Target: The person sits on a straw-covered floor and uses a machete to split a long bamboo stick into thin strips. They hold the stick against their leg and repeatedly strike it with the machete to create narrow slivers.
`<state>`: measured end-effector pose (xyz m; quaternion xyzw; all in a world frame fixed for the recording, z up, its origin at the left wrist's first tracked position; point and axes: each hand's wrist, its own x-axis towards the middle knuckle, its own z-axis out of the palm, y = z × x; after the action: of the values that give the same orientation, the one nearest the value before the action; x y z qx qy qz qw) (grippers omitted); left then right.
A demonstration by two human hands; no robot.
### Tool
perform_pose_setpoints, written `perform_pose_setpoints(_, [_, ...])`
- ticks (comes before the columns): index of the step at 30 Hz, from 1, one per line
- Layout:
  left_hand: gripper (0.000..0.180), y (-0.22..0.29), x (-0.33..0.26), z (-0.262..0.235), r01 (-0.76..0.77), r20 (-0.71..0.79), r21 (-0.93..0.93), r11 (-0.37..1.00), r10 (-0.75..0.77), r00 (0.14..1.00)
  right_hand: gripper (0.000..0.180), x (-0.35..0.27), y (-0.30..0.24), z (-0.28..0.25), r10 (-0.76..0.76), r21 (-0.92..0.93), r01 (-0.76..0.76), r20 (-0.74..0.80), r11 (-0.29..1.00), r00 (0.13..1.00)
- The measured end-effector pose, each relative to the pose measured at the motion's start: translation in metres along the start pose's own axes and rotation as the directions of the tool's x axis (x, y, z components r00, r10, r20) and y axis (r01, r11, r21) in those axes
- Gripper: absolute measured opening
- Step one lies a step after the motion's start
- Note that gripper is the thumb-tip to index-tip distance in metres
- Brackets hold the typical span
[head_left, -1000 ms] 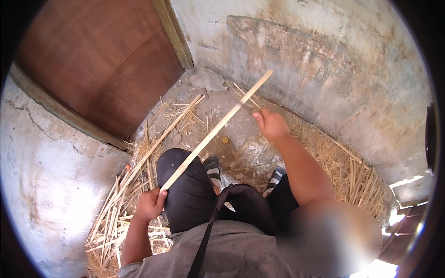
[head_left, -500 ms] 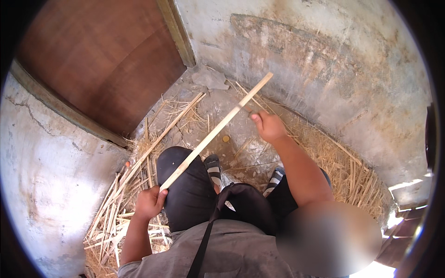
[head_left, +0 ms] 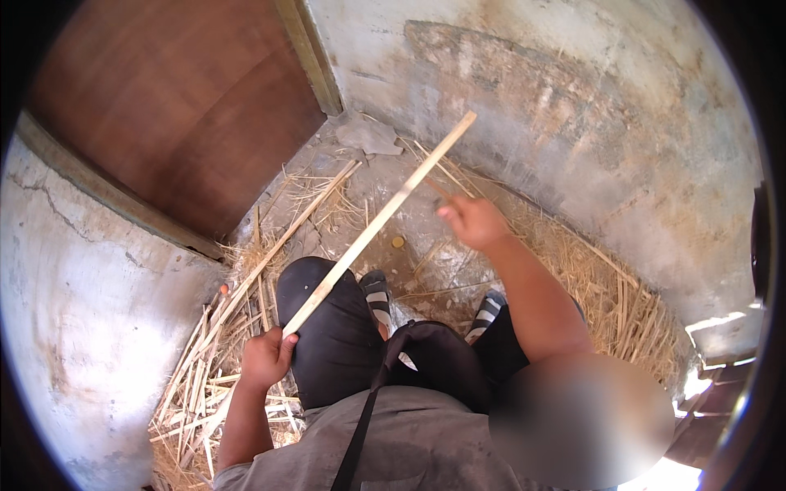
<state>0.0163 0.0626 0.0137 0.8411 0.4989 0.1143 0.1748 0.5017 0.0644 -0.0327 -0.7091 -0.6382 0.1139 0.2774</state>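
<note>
My left hand is closed round the near end of a long pale bamboo strip. The strip slants across my left knee and rises to the far right. My right hand is closed on a knife, whose thin blade is smeared by motion. The blade points up and left toward the strip's right edge, past its middle; whether it touches is unclear. The handle is mostly hidden in my fist.
Split strips lie heaped at the left, and shavings and more strips line the right wall. A brown door panel stands at the far left. A flat grey slab and a small yellow disc lie on the floor.
The strip's far end has swung slightly up and left. My right hand has shifted a little, with the knife blurred beside the strip. My left hand keeps its grip at the knee.
</note>
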Motion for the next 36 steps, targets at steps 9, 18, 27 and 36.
perform_pose_setpoints(9, [0.038, 0.013, -0.009, 0.003, 0.016, -0.095, 0.210, 0.977, 0.004, 0.995, 0.059, -0.008, -0.050, -0.022, -0.149, -0.125, 0.167, 0.145, 0.978, 0.978])
perform_pose_setpoints(18, [0.024, 0.033, -0.017, 0.003, 0.065, -0.232, 0.280, 0.958, 0.002, 0.973, 0.060, 0.002, 0.006, -0.029, 0.175, -0.044, -0.175, -0.006, 0.984, 0.985])
perform_pose_setpoints(27, [0.017, 0.027, -0.015, 0.001, 0.118, -0.109, 0.326, 0.938, -0.087, 0.990, 0.057, -0.018, -0.077, 0.002, -0.329, -0.136, 0.377, 0.280, 0.916, 0.902])
perform_pose_setpoints(36, [0.018, 0.029, -0.004, -0.003, 0.098, -0.047, 0.357, 0.929, -0.087, 0.995, 0.059, 0.000, 0.012, 0.001, 0.229, 0.057, -0.226, -0.049, 0.972, 0.972])
